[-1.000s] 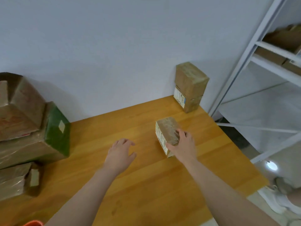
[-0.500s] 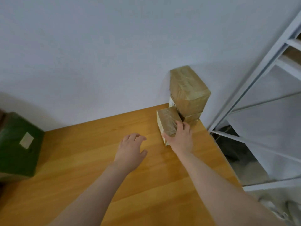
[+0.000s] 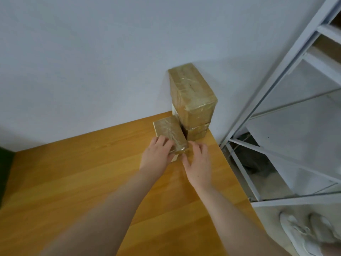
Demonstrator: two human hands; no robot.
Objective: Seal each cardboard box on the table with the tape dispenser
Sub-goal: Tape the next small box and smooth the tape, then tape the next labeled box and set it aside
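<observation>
A small taped cardboard box [image 3: 168,133] sits at the far right corner of the wooden table [image 3: 92,172], pressed close against a stack of two taped boxes [image 3: 191,97]. My left hand [image 3: 156,156] grips the small box's near left side. My right hand [image 3: 198,165] touches its near right corner with fingers spread. No tape dispenser is in view.
The stack stands against the white wall at the table's right edge. A white metal shelf frame [image 3: 276,108] rises just right of the table. A dark green box edge [image 3: 4,172] shows at far left. White shoes [image 3: 302,233] are on the floor below.
The small box slid away from me to rest beside the stack. My left hand moved from the table top onto the box. The camera turned right.
</observation>
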